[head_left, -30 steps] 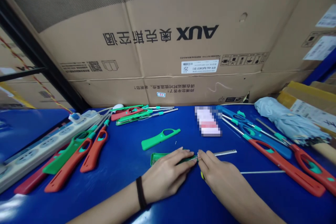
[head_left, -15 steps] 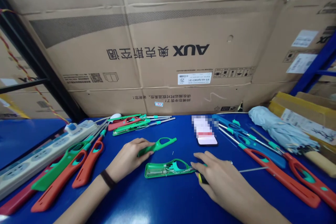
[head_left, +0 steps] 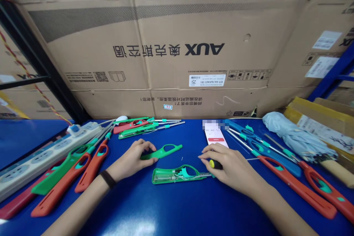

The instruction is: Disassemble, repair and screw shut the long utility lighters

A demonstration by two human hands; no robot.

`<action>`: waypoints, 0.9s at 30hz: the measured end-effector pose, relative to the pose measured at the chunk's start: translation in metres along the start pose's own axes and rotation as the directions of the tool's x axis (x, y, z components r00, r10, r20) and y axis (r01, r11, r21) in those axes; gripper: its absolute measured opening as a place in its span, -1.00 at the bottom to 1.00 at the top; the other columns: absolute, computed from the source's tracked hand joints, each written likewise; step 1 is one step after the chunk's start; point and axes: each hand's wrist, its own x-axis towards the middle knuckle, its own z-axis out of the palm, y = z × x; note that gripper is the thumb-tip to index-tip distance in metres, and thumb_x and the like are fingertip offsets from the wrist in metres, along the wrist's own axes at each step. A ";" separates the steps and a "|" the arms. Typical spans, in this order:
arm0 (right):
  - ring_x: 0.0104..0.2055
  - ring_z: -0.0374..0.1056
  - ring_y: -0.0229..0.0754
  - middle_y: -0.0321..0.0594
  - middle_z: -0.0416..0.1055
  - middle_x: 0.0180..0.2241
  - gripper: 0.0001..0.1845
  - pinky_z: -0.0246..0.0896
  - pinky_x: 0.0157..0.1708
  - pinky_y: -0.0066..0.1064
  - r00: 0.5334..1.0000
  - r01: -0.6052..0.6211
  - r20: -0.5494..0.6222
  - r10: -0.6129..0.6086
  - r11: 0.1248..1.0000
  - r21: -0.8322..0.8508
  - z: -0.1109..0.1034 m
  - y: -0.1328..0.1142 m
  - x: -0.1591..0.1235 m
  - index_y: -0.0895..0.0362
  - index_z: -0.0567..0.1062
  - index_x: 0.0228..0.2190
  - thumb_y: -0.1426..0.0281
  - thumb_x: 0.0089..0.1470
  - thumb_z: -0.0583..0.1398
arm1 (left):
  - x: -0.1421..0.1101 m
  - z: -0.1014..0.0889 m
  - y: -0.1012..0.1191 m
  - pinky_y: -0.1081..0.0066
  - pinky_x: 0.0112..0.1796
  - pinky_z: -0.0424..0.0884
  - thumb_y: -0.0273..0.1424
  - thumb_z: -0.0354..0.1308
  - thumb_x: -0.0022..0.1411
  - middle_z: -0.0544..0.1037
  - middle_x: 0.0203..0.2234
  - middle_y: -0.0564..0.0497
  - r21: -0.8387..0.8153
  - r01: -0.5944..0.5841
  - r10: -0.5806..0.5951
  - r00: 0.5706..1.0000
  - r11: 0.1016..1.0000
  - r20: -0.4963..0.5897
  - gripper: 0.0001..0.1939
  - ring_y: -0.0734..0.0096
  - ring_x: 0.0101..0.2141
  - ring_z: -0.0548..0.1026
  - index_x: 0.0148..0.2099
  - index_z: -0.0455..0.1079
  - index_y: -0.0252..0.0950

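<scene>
My left hand (head_left: pixel 136 158) is closed on a green half-shell of a gas lighter (head_left: pixel 166 151), its fingers round the handle end and the looped end pointing right. Below it lies an opened green lighter (head_left: pixel 177 174) on the blue tabletop, its inner parts and a metal rod showing. My right hand (head_left: pixel 231 166) is curled round a screwdriver (head_left: pixel 215 164); the yellow-and-black handle end pokes out between the fingers and a thin shaft shows to the right. Between the hands is a tiny pale pin or screw (head_left: pixel 181 158), too small to tell.
Several long lighters lie at left beside a white power strip (head_left: pixel 38 156), more at the back (head_left: pixel 138 128) and right (head_left: pixel 297 184). A phone (head_left: pixel 215 136) sits behind my right hand. A folded umbrella (head_left: pixel 295 136) and cardboard box (head_left: pixel 326 121) stand right. A cardboard wall (head_left: pixel 166 25) closes the back.
My right hand has lifted up and away from the opened lighter with the screwdriver in it, now overlapping the phone's lower part. My left hand has shifted slightly left with the half-shell.
</scene>
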 end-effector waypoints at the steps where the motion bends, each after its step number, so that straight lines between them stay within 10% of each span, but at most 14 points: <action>1: -0.24 0.44 -0.19 -0.25 0.49 -0.21 -0.80 0.39 -0.29 -0.35 1.000 -0.003 -0.006 0.003 1.000 0.014 0.000 0.001 -0.001 0.06 0.55 -0.24 0.44 0.15 0.13 | 0.000 -0.002 -0.002 0.22 -0.18 0.39 -0.09 0.13 0.10 0.47 -0.31 -0.07 0.023 0.004 -0.004 1.000 1.000 -0.013 -0.63 0.18 -0.24 0.43 -0.21 0.43 -0.28; 6: -0.22 0.43 -0.20 -0.27 0.49 -0.23 -0.81 0.37 -0.25 -0.36 0.999 -0.008 -0.035 0.011 0.998 0.066 0.000 0.004 -0.002 0.05 0.53 -0.23 0.44 0.14 0.14 | 0.002 -0.005 -0.013 0.16 -0.26 0.41 -0.03 0.10 0.11 0.48 -0.36 -0.11 0.120 0.009 -0.001 0.998 0.993 -0.067 -0.61 0.11 -0.31 0.45 -0.32 0.36 -0.30; 16: -0.23 0.44 -0.20 -0.29 0.50 -0.25 -0.82 0.38 -0.29 -0.37 0.997 -0.015 -0.076 0.019 0.999 0.046 0.001 0.002 -0.004 0.01 0.53 -0.24 0.42 0.15 0.15 | 0.006 0.016 0.015 0.10 -0.13 0.44 -0.06 -0.20 0.35 0.41 -0.06 -0.24 0.205 -0.068 0.109 0.974 0.976 -0.198 -0.50 0.07 -0.13 0.49 0.11 0.16 -0.33; 22: -0.05 0.41 -0.14 -0.20 0.42 0.01 -0.65 0.38 -0.13 -0.33 0.985 -0.037 -0.164 0.045 0.998 0.052 -0.005 -0.001 -0.005 0.04 0.42 -0.03 0.29 0.12 0.21 | -0.012 0.013 0.056 0.20 0.00 0.41 -0.16 -0.10 0.37 0.39 0.09 -0.07 0.182 -0.286 0.298 0.954 0.941 -0.043 -0.56 0.09 0.13 0.32 0.24 0.07 -0.13; 27: -0.16 0.46 -0.12 -0.24 0.53 -0.16 -0.69 0.40 -0.20 -0.32 0.981 -0.126 -0.139 0.135 0.990 0.070 -0.008 0.000 -0.006 0.05 0.46 -0.17 0.19 0.06 0.25 | -0.018 0.020 0.053 0.29 -0.06 0.46 -0.21 -0.11 0.38 0.42 0.05 -0.03 0.175 -0.345 0.355 0.934 0.922 -0.030 -0.57 0.13 0.08 0.39 0.25 0.07 -0.08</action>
